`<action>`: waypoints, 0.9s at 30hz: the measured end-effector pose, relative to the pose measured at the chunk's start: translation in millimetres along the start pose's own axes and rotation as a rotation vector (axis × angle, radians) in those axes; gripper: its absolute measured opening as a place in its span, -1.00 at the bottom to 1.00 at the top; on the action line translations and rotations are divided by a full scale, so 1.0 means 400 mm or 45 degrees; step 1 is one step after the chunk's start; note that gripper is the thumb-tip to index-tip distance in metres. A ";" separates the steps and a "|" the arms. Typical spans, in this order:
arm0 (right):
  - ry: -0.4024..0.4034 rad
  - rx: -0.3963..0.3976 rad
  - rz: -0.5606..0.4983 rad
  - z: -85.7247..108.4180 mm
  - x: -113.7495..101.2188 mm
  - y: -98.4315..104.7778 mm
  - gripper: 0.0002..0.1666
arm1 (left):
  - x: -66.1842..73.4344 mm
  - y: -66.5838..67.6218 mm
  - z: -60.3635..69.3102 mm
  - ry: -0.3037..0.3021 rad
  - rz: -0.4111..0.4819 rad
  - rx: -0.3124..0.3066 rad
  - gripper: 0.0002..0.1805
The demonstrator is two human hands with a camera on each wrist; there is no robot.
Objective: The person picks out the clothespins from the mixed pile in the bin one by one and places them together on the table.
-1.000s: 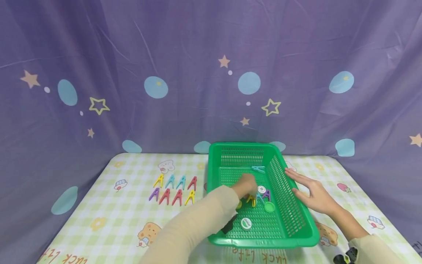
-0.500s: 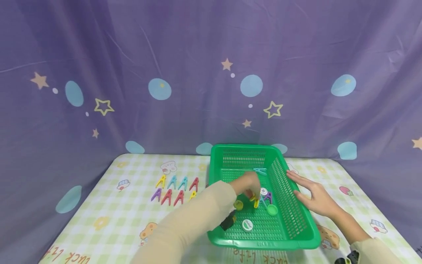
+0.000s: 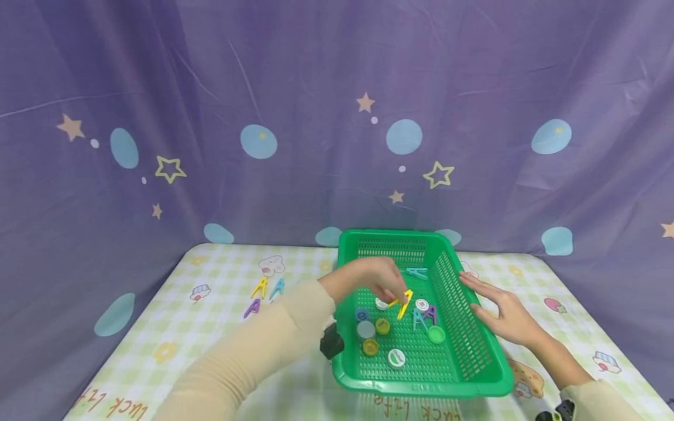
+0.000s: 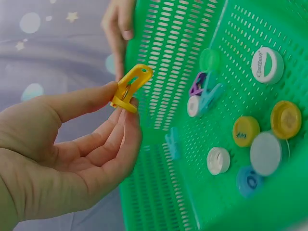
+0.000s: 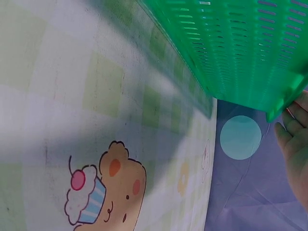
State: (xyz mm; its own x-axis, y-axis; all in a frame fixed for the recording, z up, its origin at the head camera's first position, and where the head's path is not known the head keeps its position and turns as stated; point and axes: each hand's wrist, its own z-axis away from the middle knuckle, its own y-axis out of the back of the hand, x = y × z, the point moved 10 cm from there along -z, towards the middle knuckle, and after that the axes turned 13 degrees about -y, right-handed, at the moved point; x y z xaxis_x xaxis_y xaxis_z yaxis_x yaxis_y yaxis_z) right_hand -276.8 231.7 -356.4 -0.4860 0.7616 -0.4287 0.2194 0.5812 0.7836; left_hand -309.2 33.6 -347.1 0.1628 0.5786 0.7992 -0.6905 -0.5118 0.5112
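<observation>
Currently: one yellow clip (image 3: 405, 303), raised inside the green basket (image 3: 421, 388), pinched by the left hand (image 3: 383, 277), thumb and fingertips drawn together. Right hand (image 3: 500, 313): fingers extended, against the basket's three-o'clock rim. Step, as judged: clip removal; next move calls for steady grip, clearing the rim towards nine o'clock, beside laid-out clips (image 3: 252, 307) on the worktop (image 3: 179, 327). Lettering: white cap (image 4: 267, 65), six o'clock of the yellow clip, "Cestbon"; near-edge cloth, "Luck", "Life"; blue cap (image 4: 250, 182), illegible.
</observation>
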 end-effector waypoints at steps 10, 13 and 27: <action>-0.029 -0.002 0.018 -0.002 0.006 -0.001 -0.34 | -0.071 0.080 0.122 -0.014 0.172 0.120 -0.68; -0.028 0.008 0.023 0.000 0.005 0.000 -0.35 | -0.102 0.097 0.156 -0.023 0.194 0.145 -0.65; 0.016 0.004 0.024 -0.001 0.002 -0.001 -0.36 | -0.222 0.134 0.274 -0.134 0.342 0.273 -0.55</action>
State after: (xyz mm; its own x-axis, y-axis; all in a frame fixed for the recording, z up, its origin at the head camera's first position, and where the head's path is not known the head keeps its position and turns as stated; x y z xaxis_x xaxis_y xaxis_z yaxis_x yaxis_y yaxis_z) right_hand -277.5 232.2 -356.8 -0.4922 0.7688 -0.4081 0.2313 0.5676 0.7902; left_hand -283.4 -114.8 -356.1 0.0752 0.3426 0.9365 -0.5565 -0.7648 0.3245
